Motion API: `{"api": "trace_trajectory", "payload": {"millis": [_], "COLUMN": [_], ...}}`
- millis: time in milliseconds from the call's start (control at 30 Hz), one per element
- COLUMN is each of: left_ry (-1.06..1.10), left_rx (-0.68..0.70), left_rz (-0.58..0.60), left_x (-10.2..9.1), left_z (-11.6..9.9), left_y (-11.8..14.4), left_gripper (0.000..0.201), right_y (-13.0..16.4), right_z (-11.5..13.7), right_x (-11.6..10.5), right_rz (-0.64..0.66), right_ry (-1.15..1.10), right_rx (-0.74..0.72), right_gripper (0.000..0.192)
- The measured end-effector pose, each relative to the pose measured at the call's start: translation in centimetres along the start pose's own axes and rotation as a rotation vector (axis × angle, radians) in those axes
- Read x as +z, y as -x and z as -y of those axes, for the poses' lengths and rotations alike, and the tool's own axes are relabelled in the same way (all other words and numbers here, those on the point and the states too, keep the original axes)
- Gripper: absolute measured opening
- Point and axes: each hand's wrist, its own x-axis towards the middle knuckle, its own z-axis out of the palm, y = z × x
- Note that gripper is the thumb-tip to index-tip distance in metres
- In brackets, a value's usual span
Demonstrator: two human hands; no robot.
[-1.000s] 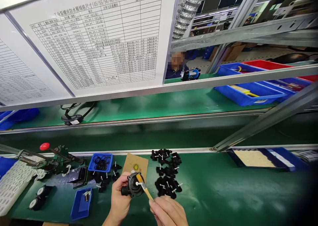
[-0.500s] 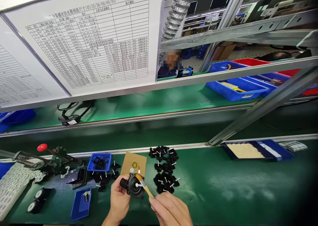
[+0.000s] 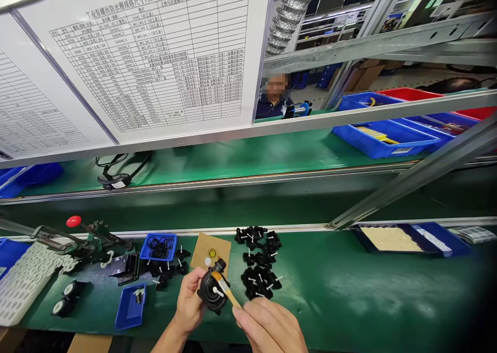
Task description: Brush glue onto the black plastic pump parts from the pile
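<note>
Brushing the pump part

My left hand (image 3: 190, 301) grips the black pump part (image 3: 213, 290) face-up above the surface (image 3: 341, 291), so my right hand (image 3: 267, 327), pinching the brush (image 3: 225, 290), reaches its centre.

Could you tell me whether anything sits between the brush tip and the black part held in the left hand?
Nothing visible does. The left hand holds the black part up above the bench, and the brush in the right hand already reaches its open face beside the white pin. The pile of black parts lies behind, out of the way.
</note>
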Motion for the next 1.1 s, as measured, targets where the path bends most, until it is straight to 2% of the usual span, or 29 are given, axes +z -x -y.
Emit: {"api": "trace_trajectory", "payload": {"millis": [133,233,500,633,733,833,967,1100], "left_ry": [0.019,0.036,0.031,0.047,0.038,0.019,-0.027,-0.002], "left_rx": [-0.150,-0.288,-0.559,-0.660,-0.706,-0.716,-0.687,-0.608], "left_rz": [-0.037,-0.063,0.040,0.070,0.062,0.049,0.025,-0.027], "left_x": [1.0,1.1,1.4,1.4,1.2,1.3,1.6,1.7], "left_z": [-1.7,-2.2,-2.3,-2.4,-2.3,-2.3,-2.5,-2.6], "left_y": [-0.6,-0.8,-1.2,-1.6,-1.7,-1.7,-1.6,-1.7], "left_gripper": [0.052,0.059,0.051,0.045,0.046,0.050,0.054,0.054], "right_y": [-0.4,-0.8,-2.1,-3.1,-3.5,-3.9,-4.2,-4.3], "right_z": [-0.4,-0.9,-2.9,-4.5,-6.1,-7.5,-7.6,-5.9], "right_x": [-0.2,-0.5,-1.1,-1.4,-1.1,-0.6,-0.3,-0.5], "right_rz": [0.047,0.113,0.267,0.412,0.553,0.635,0.643,0.546], "right_ry": [-0.055,-0.117,-0.346,-0.544,-0.726,-0.859,-0.856,-0.498], "right_rx": [-0.006,0.008,0.079,0.243,0.423,0.500,0.446,0.247], "right_gripper": [0.021,0.023,0.026,0.019,0.014,0.011,0.015,0.014]}}
